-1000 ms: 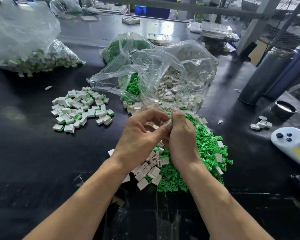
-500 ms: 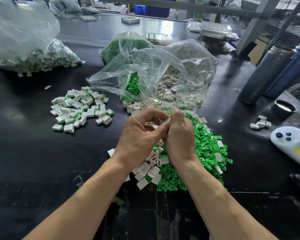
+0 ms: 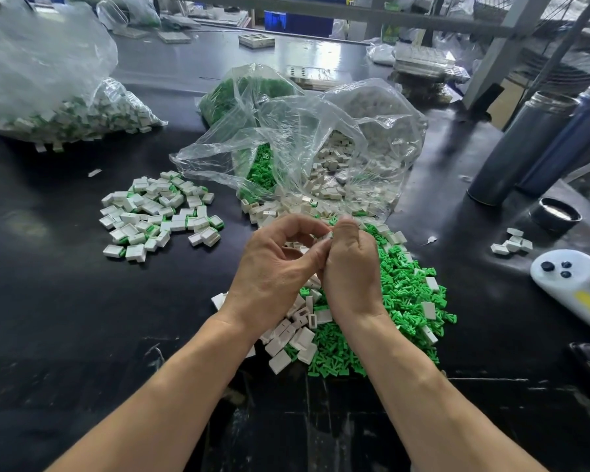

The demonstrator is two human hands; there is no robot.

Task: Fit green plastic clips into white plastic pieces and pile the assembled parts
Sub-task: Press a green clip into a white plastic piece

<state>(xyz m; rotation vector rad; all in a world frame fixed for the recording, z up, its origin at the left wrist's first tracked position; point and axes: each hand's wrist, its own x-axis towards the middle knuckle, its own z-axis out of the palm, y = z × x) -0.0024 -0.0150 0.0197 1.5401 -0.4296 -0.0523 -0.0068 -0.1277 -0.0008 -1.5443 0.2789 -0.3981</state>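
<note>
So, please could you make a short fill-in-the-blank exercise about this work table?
1. The loose clips under the right hand are ____ in colour.
2. The assembled parts lie to the ____ of the left hand.
3. The supply bags are made of clear ____.
4. Both hands pinch one small piece ____ them.

Missing words: green; left; plastic; between

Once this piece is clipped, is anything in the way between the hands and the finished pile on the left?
Nothing visible. The white piece is pinched between left hand and right hand; only bare black table lies between them and the finished pile.
</note>
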